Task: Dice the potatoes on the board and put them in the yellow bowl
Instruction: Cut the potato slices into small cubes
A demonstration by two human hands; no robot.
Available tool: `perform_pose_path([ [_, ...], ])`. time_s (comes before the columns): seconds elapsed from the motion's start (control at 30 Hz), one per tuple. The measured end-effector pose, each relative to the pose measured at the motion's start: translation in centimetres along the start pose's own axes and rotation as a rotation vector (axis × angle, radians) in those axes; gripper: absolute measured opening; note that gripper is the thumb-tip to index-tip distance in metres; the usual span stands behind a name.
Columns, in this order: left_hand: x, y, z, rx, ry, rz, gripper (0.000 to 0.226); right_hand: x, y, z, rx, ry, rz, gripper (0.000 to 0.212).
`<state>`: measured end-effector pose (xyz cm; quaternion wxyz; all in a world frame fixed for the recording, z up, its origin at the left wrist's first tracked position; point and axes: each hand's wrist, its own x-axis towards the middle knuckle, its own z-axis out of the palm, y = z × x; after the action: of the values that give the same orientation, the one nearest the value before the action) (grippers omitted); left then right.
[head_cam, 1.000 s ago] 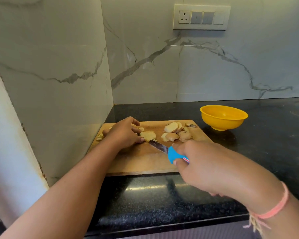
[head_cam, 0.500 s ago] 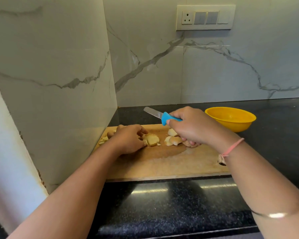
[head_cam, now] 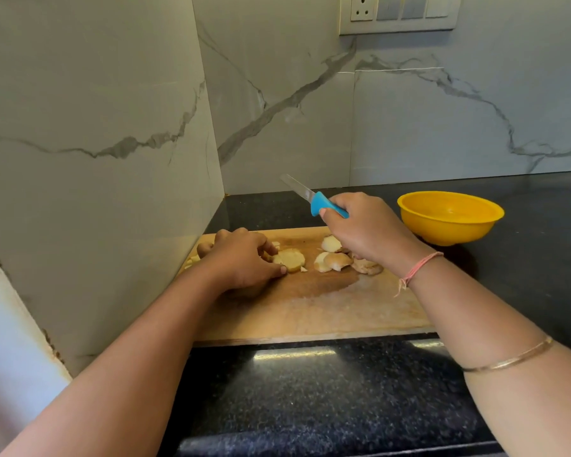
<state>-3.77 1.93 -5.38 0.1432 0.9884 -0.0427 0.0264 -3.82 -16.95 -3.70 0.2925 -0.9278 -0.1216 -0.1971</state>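
Black granite counter, marble wall, apparently a socket panel.

The right hand hides several potato slices.

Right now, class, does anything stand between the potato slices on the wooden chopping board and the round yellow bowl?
No object does. The potato slices lie on the wooden board, and the yellow bowl sits just off its far right corner. Only the right hand, gripping the blue-handled knife, hovers over that path.
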Motion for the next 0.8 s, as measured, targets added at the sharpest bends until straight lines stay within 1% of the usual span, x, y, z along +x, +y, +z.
perform_pose_path([
  [0.13, -0.2, 0.15, -0.01, -0.009, 0.003, -0.028, 0.034, 0.04, 0.41, 0.3, -0.001, 0.013, -0.004, 0.027],
  [0.2, -0.28, 0.11, 0.02, -0.062, 0.024, -0.013, 0.025, 0.01, 0.46, 0.37, 0.006, 0.014, -0.01, 0.027],
  [0.4, -0.65, 0.05, -0.09, -0.118, 0.108, 0.025, 0.012, -0.08, 0.79, 0.5, 0.019, 0.022, -0.01, 0.028],
  [0.57, -0.8, 0.17, -0.21, -0.048, 0.076, 0.021, 0.014, -0.01, 1.01, 0.79, 0.02, 0.019, -0.007, 0.029],
  [0.67, -0.77, -0.04, -0.24, -0.054, 0.117, -0.01, 0.012, -0.03, 1.06, 0.85, 0.024, 0.028, -0.001, 0.029],
  [0.73, -0.75, -0.24, -0.26, -0.082, 0.144, -0.046, 0.006, -0.04, 1.12, 0.84, 0.026, 0.034, 0.002, 0.029],
  [0.8, -0.75, -0.27, -0.22, -0.095, 0.17, -0.07, 0.011, -0.05, 1.15, 0.83, 0.027, 0.038, 0.001, 0.029],
])
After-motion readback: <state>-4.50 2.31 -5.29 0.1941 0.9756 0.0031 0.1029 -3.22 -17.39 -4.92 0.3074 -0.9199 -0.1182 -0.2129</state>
